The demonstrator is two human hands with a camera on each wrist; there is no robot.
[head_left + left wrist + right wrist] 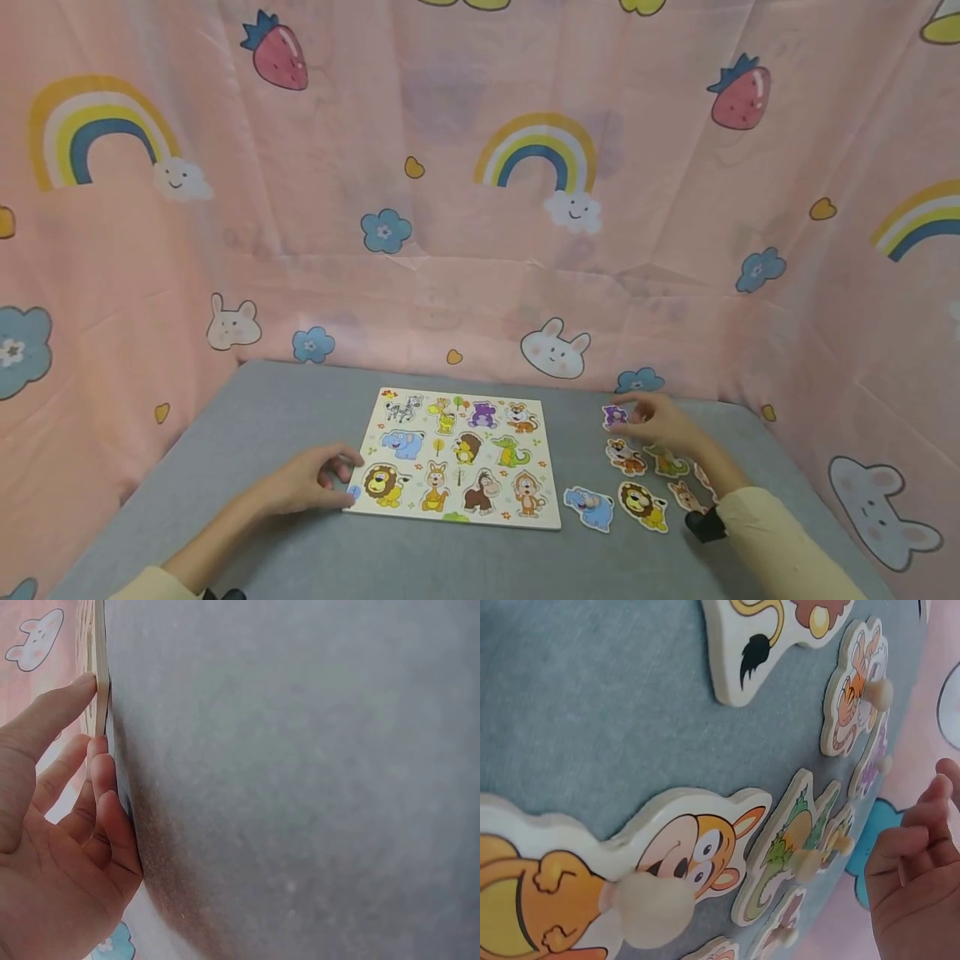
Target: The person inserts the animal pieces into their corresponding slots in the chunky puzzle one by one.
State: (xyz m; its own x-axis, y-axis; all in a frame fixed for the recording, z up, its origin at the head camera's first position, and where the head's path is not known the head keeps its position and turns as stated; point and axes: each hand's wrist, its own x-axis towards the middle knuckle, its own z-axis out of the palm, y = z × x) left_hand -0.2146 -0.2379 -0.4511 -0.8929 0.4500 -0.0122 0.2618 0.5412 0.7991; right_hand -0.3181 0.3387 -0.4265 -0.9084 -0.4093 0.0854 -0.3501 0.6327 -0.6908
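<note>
A cream puzzle board [445,485], printed with rows of animals, lies on the grey table. My left hand [311,481] rests at its near left corner, thumb and fingertips touching the edge. In the left wrist view the fingers are loosely bent beside the board's side [100,645]. My right hand [656,423] hovers over the far end of the loose pieces, thumb and fingers apart, by a purple hippo piece [613,416]. The right wrist view shows that hand [922,877] with bent fingers holding nothing, beyond the knobbed pieces.
Right of the board lie an elephant piece [588,509], a lion piece [642,506], a tiger piece [625,458], a crocodile piece [769,881] and a kangaroo piece [697,844], each with a round knob. A pink patterned curtain [450,292] encloses the table [285,408].
</note>
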